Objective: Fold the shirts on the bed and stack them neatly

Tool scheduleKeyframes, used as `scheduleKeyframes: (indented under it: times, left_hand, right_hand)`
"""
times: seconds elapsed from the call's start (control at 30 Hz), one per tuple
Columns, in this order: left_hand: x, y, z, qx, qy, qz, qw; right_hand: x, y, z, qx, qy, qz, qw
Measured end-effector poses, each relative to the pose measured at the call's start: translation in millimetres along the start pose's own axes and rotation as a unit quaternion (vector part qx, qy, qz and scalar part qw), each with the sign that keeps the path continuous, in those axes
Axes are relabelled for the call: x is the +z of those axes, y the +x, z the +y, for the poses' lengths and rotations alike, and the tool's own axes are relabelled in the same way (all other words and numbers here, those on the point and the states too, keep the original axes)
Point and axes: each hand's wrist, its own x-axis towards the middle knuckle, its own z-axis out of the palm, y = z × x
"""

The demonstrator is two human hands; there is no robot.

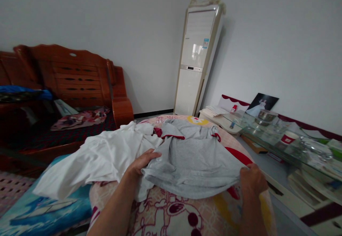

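A grey short-sleeved shirt [197,161] with red trim on its sleeves lies spread over a patterned cloth [171,214] on a rounded surface. Its hem faces me and is lifted a little. My left hand [143,161] is closed on the shirt's left edge near the hem. At the opposite corner, my right hand [252,179] pinches the hem, pulling the fabric wide between both hands. White clothing [107,157] lies rumpled to the left, touching the grey shirt. A bit of dark red fabric [157,132] shows between the two.
At the left stands a wooden sofa [80,75] with a pink patterned cloth [82,118] on its seat. A tall white air conditioner [196,57] fills the corner. Along the right runs a glass-topped cabinet [267,136] carrying a paper cup [288,138], a metal bowl [265,116] and a photo [262,104].
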Motion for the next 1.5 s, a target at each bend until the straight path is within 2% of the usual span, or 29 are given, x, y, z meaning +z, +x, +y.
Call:
scheduleKeyframes:
  times: [0.07, 0.13, 0.17, 0.23, 0.3, 0.37, 0.43, 0.53, 0.6, 0.7, 0.87, 1.1, 1.2, 1.33, 1.5]
  left_hand:
    - [-2.0, -3, 3, -0.001, -0.006, -0.032, 0.999]
    - [-1.1, -3, 5, -0.001, -0.013, -0.034, 0.999]
    - [0.0, -3, 5, 0.0, -0.017, -0.026, 1.0]
    - [2.4, -1, 4, 0.0, -0.027, -0.015, 1.0]
    - [3.8, 1, 2, 0.0, -0.041, -0.011, 0.999]
    - [3.7, 3, 1, 0.005, -0.052, -0.008, 0.999]
    - [3.0, 4, 0, 0.009, -0.06, -0.003, 0.998]
    - [1.9, 5, -1, 0.011, -0.068, 0.007, 0.998]
    - [0.8, 6, -1, 0.016, -0.074, 0.014, 0.997]
    - [-2.7, 9, -4, 0.023, -0.083, 0.029, 0.996]
    - [-9.3, 14, -6, 0.024, -0.088, 0.054, 0.994]
    - [-10.2, 15, -2, 0.057, -0.091, 0.085, 0.991]
    - [-9.8, 15, -3, 0.07, -0.098, 0.096, 0.988]
    - [-8.0, 13, -1, 0.057, -0.098, 0.057, 0.992]
    - [-4.2, 10, 3, 0.055, -0.104, 0.069, 0.991]
  right_hand:
    - [1, 5, 0, -0.026, 0.033, 0.071, 0.997]
    - [3, -1, -16, -0.095, 0.099, 0.089, 0.986]
    - [4, -10, -30, -0.139, 0.148, 0.063, 0.977]
    - [6, -38, -64, -0.214, 0.257, -0.053, 0.941]
    - [4, -76, -97, -0.305, 0.329, -0.172, 0.877]
    - [1, -114, -122, -0.407, 0.329, -0.248, 0.815]
    - [-1, -143, -134, -0.485, 0.292, -0.257, 0.783]
    - [-1, -161, -137, -0.549, 0.235, -0.218, 0.772]
    - [2, -159, -135, -0.544, 0.237, -0.21, 0.777]
    - [3, -147, -133, -0.49, 0.312, -0.215, 0.785]
    - [1, -139, -129, -0.436, 0.394, -0.229, 0.776]
    - [-4, -156, -126, -0.533, 0.364, -0.157, 0.747]
    - [-3, -161, -129, -0.525, 0.359, -0.186, 0.749]
    - [4, -166, -133, -0.493, 0.396, -0.225, 0.741]
    - [11, -168, -139, -0.448, 0.425, -0.274, 0.737]
